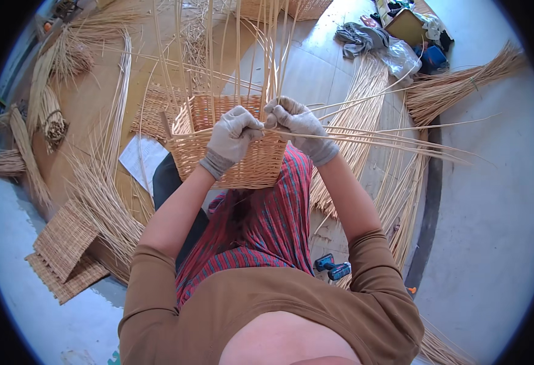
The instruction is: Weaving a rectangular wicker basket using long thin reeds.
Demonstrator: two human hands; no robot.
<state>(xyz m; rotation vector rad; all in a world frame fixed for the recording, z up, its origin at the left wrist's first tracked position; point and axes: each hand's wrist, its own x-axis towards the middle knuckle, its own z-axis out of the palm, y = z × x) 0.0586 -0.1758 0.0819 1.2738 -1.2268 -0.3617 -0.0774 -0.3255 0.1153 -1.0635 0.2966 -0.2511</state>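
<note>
A partly woven wicker basket [227, 159] rests on my lap, with tall upright stakes rising from its far side. Both hands wear pale grey gloves and meet at the basket's near right rim. My left hand [233, 135] pinches a strand at the rim, its fingertips close to the right hand's. In my right hand [302, 128] the thumb and fingers are closed on wicker strands [394, 141], whose long ends fan out to the right. Exactly how the strands cross between the fingertips is hidden.
Bundles of loose wicker [364, 109] lie right of the basket, with a tied bundle [461, 85] beyond. Woven panels [66, 237] and more strands [106, 204] lie at left. A blue power tool [332, 267] sits by my right side. Cloth and bags [394, 48] are heaped far right.
</note>
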